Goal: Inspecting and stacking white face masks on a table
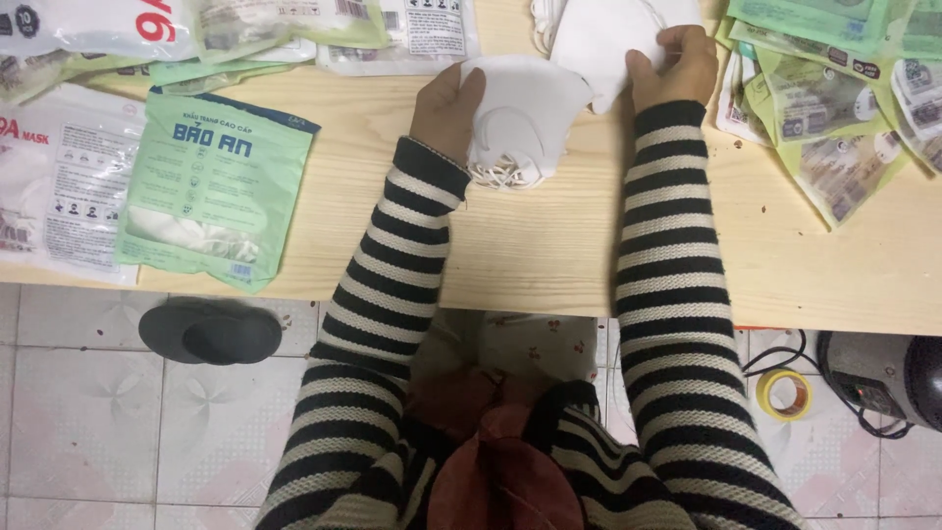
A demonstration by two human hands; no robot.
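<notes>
Head view, looking down on a pale wooden table [530, 245] taken here as the landmark for all places.

Item: stack of white face masks [525, 108], folded, with white ear loops showing at its near edge; it lies on the table near the far edge, about the middle of its width. The left hand [446, 103] grasps this stack from its left side, fingers curled round the edge. Sleeve striped black and cream.

Item: second pile of white masks [599, 34], at the table's far edge, just behind and to the right of the first stack and touching it. The right hand [677, 64] rests on the right side of this pile, fingers bent and pinching the white material; how firm the hold is cannot be told.

Item: green flat packet [216, 186] with a white mask inside, on the table's left part, reaching its near edge.

Item: white packets with red lettering [59, 186], at the table's left end, partly under the green one.

Item: heap of green packets [834, 108], loosely fanned, at the table's far right corner.

Item: dark slippers [211, 332], on the tiled floor below the table's near left edge.

Item: roll of yellow tape [783, 394], on the floor below the table's near right edge, beside a dark machine [878, 378] with a cable.
</notes>
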